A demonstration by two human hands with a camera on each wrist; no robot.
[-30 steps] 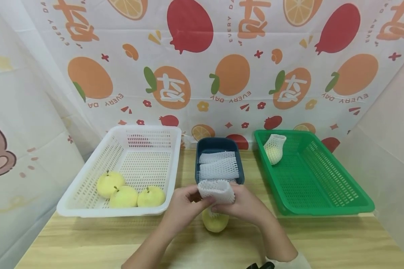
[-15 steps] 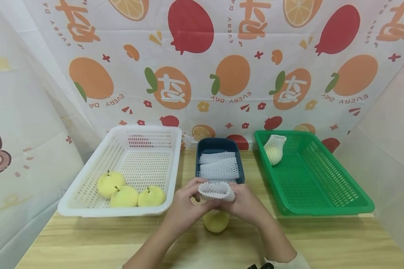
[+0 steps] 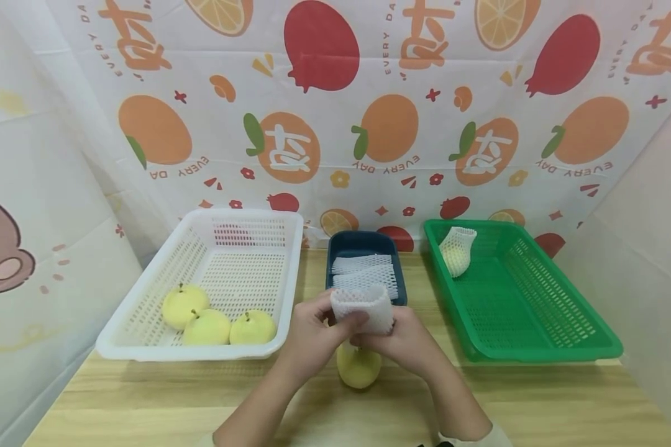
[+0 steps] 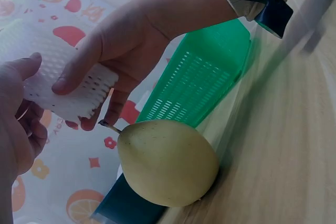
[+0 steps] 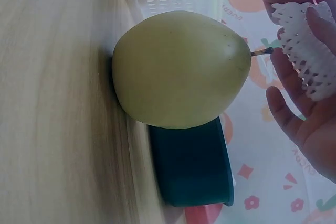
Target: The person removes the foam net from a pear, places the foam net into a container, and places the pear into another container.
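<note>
A white foam net sleeve (image 3: 369, 310) is held between both hands, its upper end spread round. My left hand (image 3: 313, 335) pinches its left side and my right hand (image 3: 405, 341) grips its right side, thumbs in front. Below the hands a yellow pear (image 3: 359, 367) stands on the table, stem up, touched by neither hand. In the left wrist view the pear (image 4: 168, 162) is bare, with the lower edge of the sleeve (image 4: 79, 90) above its stem. The right wrist view shows the same gap between the pear (image 5: 181, 69) and the sleeve (image 5: 310, 51).
At the left, a white basket (image 3: 145, 352) holds three bare pears (image 3: 207, 327). Behind the hands, a dark blue tray (image 3: 401, 279) holds more foam sleeves (image 3: 363, 273). A green basket (image 3: 525, 351) at the right contains one pear in a sleeve (image 3: 456, 251).
The sleeve's opening has tilted and its front wall shows more than half a second ago. Both hands keep hold of it, with the left thumb shifted up its front.
</note>
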